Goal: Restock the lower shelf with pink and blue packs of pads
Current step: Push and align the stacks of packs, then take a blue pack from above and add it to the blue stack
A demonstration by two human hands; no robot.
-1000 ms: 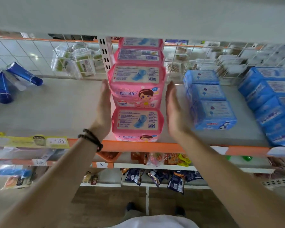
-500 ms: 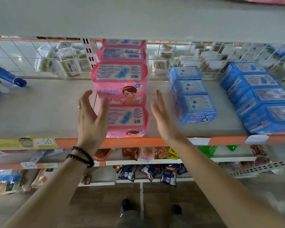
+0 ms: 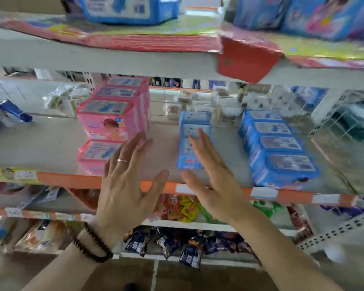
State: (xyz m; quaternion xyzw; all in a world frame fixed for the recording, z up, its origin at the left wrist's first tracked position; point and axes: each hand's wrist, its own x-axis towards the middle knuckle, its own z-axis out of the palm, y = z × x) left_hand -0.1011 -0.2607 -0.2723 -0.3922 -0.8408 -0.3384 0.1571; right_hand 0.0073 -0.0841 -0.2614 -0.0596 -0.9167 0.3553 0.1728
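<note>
Shop shelving fills the frame, blurred by head motion, with a grey lower shelf (image 3: 40, 148) edged by an orange strip running across the middle. On it, left of centre, stand the pink packs (image 3: 111, 120), a row going back toward the wire grid with another pack lying at the front edge. Near the centre sits a narrow row of blue packs (image 3: 192, 139), and to the right a longer, wider row of blue packs (image 3: 280, 148) reaches the shelf front. Above, at the top of the frame, an upper shelf (image 3: 114, 57) carries more blue packs (image 3: 128, 9) on red and yellow sheets.

Both hands hang in front of the orange strip, holding nothing. The left hand (image 3: 126, 185) has its fingers spread and straight, tips just in front of the pink packs; whether they touch is unclear. The right hand (image 3: 212, 181) is likewise flat and released, fingers pointing up over the central blue row.

Judging by the layout, stocking is well under way: both colours are already placed. Bare shelf remains at the left and between the rows, so more packs could go in, probably fetched from above.
</note>
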